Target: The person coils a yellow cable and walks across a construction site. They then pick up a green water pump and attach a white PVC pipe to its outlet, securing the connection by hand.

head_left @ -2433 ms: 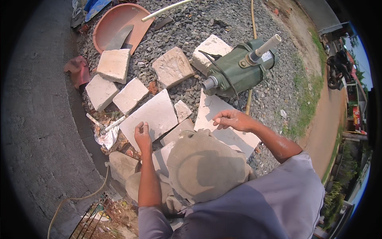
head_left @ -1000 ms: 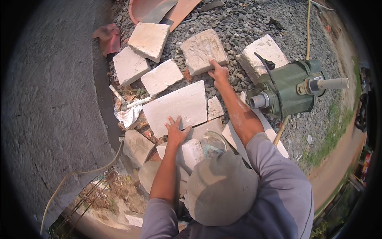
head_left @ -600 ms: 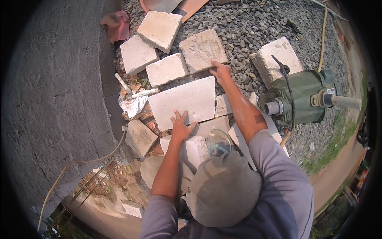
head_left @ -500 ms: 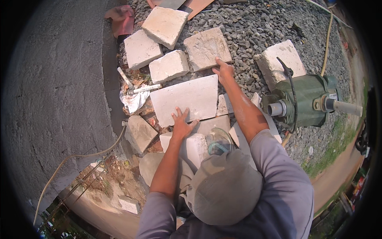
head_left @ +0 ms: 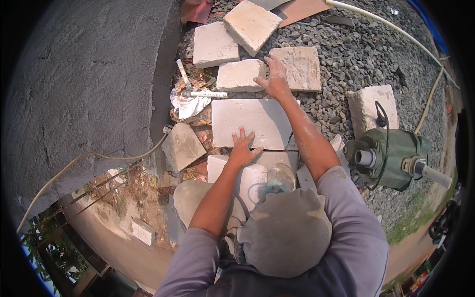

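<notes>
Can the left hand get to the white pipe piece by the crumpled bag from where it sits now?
Probably yes. The left hand rests on the near edge of the large slab; the white pipe piece lies beyond it to the left, with nothing over it.

Pump (head_left: pixel 396 156) right of slab (head_left: pixel 251 123), wall (head_left: pixel 84 89) left, perhaps touching.

Terracotta slab (head_left: pixel 309 7) cut by top edge; face hidden under grey cap (head_left: pixel 287 232)

My one view comes from the head camera, high above and facing almost straight down past the grey cap (head_left: pixel 284 232) onto the stone slabs (head_left: pixel 251 121) and gravel (head_left: pixel 346 59). Its fisheye bends the concrete wall (head_left: pixel 84 94) at left; both forearms enter from the bottom edge.
</notes>
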Action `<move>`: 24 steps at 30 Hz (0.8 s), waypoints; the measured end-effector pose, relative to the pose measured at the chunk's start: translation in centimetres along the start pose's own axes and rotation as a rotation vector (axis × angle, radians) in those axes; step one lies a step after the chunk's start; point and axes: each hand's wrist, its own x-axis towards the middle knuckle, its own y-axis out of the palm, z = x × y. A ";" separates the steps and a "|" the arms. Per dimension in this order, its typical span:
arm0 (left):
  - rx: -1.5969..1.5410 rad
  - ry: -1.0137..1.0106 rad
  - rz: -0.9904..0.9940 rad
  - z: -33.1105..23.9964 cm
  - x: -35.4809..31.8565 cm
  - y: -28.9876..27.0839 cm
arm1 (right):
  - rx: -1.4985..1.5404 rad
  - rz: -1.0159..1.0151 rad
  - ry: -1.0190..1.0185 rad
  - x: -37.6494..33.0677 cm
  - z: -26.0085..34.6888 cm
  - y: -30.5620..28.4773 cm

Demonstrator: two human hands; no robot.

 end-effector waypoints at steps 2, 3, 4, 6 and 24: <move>-0.004 -0.002 0.015 -0.2 0.2 -0.2 | -0.103 0.150 0.032 1.6 0.7 1.8; -0.006 -0.002 0.024 -0.2 0.3 -0.3 | -0.167 0.220 0.057 2.2 1.0 2.4; 0.000 -0.007 0.022 -0.1 0.3 -0.4 | -0.232 0.288 0.083 2.7 1.1 2.9; -0.003 -0.019 0.028 0.0 0.2 -0.2 | -0.319 0.419 0.131 3.1 2.1 3.2; 0.029 -0.002 0.090 0.8 0.7 -1.0 | -0.506 0.375 0.021 0.0 0.4 2.3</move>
